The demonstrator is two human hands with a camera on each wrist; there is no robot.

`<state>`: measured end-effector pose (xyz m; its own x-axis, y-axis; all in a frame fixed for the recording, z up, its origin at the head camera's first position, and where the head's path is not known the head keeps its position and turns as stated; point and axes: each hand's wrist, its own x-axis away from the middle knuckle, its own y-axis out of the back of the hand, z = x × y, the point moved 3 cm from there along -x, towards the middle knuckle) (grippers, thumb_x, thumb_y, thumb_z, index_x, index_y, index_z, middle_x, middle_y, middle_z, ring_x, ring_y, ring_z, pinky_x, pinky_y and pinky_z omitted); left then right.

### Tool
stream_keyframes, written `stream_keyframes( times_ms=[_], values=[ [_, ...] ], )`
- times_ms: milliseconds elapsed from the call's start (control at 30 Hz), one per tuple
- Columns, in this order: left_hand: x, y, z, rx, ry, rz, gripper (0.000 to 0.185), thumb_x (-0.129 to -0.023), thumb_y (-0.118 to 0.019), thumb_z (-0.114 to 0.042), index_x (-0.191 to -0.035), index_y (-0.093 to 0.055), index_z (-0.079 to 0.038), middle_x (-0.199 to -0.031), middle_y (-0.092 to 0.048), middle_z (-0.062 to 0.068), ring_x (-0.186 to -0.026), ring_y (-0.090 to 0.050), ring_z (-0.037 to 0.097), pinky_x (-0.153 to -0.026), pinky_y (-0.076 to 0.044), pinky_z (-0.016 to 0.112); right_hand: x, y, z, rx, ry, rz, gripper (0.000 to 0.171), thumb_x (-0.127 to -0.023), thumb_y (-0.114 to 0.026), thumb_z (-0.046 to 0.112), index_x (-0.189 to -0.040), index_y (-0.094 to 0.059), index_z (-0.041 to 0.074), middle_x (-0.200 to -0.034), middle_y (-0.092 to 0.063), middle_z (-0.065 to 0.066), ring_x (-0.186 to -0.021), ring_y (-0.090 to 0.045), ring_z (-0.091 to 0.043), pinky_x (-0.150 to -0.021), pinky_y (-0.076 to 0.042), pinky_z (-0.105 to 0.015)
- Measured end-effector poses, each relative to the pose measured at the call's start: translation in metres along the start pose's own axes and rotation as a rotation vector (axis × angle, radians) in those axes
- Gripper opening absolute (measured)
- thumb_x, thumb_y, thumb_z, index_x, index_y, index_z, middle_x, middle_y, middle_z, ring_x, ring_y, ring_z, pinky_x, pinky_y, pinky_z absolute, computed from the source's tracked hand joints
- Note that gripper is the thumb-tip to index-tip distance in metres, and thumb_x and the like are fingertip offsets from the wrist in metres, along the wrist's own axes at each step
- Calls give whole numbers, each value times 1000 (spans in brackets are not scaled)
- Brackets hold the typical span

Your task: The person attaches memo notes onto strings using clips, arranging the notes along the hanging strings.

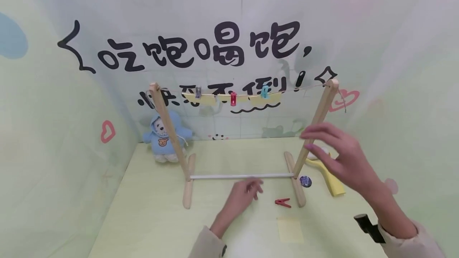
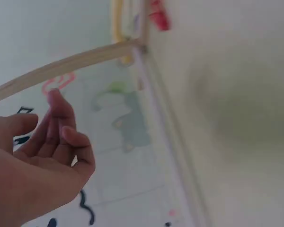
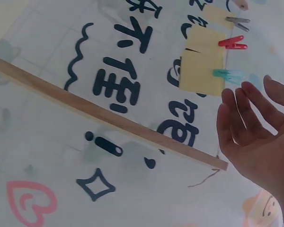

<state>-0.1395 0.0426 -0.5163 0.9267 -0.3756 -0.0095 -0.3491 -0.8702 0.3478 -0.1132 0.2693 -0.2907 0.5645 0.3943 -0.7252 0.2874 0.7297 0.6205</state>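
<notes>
Head view: three notes pegged on the string (image 1: 244, 90) already; one yellow note (image 1: 289, 229) and a red peg (image 1: 283, 202) left on the surface (image 1: 150, 210), just right of the left hand (image 1: 244, 196) (fingers loosely curled, probably holding nothing). Right hand (image 1: 340, 156) spread beside the rack's post (image 1: 317, 124).

Left wrist: relaxed, nothing held.

Right wrist: open, fingers straight, just right of the teal peg (image 3: 228, 74).

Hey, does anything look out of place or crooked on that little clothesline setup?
Nothing looks broken or spilled. The string sags slightly between the leaning wooden posts, with three yellow notes clipped on. One red clip and one yellow note lie loose on the table, off the line. Both hands hold nothing.
</notes>
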Motion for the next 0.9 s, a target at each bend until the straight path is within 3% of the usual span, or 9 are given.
stream_keyframes(
  times_ms=[67,133,233,300,400,500,567,733,900],
  values=[
    [12,-25,23,-85,29,70,26,-101,-61,-24,-119,-69,-8,-100,-74,7,-75,-62,1,-63,-50,18,20,-14,-9,8,-37,95,16,-89,-76,10,-104,-76,12,-106,-73,-1,-104,-65,-5,-98,-45,-7],
    [22,-47,40,-155,38,121,31,-96,-68,-26,-120,-67,-6,-104,-71,5,-77,-58,-2,-67,-49,17,43,-32,-20,16,-95,205,25,-82,-78,1,-99,-75,18,-101,-72,5,-96,-66,-5,-89,-49,-9],
    [32,-73,52,-300,7,163,41,-92,-73,-34,-123,-65,-9,-108,-66,2,-83,-55,0,-70,-47,17,84,-67,-40,33,-197,353,20,-83,-78,3,-94,-73,18,-96,-71,5,-83,-64,-2,-73,-53,-17],
    [36,-84,56,-415,-21,158,47,-89,-76,-41,-124,-64,-13,-109,-62,-1,-89,-52,3,-71,-46,17,114,-90,-53,41,-292,446,14,-86,-77,7,-96,-71,15,-99,-70,0,-77,-60,1,-63,-51,-20],
    [39,-92,58,-554,-58,119,51,-85,-78,-48,-123,-64,-17,-108,-57,-6,-94,-48,5,-71,-44,17,158,-118,-69,50,-435,545,19,-86,-77,9,-104,-70,10,-107,-65,-7,-74,-53,3,-60,-46,-19],
    [39,-97,58,-615,-60,83,56,-79,-82,-53,-120,-64,-19,-105,-55,-7,-94,-49,6,-72,-45,17,191,-138,-78,52,-504,569,27,-86,-77,9,-112,-68,8,-116,-61,-8,-74,-50,3,-60,-44,-18],
    [40,-99,59,-640,-50,73,60,-75,-83,-55,-120,-63,-21,-106,-55,-8,-94,-48,6,-74,-45,18,205,-147,-80,58,-486,553,32,-85,-78,9,-115,-67,8,-115,-60,-6,-75,-50,1,-62,-45,-20],
    [41,-103,60,-663,-14,84,62,-71,-87,-54,-120,-60,-28,-110,-51,-11,-95,-43,6,-76,-42,18,220,-162,-80,99,-448,503,37,-81,-80,5,-115,-65,9,-111,-60,-3,-75,-51,1,-60,-45,-19],
    [42,-102,59,-671,-46,94,49,-73,-89,-45,-110,-61,-29,-111,-50,-10,-94,-42,6,-75,-40,17,227,-172,-81,197,-438,444,34,-78,-83,3,-106,-66,12,-105,-57,1,-70,-47,4,-55,-41,-16]
  ],
)
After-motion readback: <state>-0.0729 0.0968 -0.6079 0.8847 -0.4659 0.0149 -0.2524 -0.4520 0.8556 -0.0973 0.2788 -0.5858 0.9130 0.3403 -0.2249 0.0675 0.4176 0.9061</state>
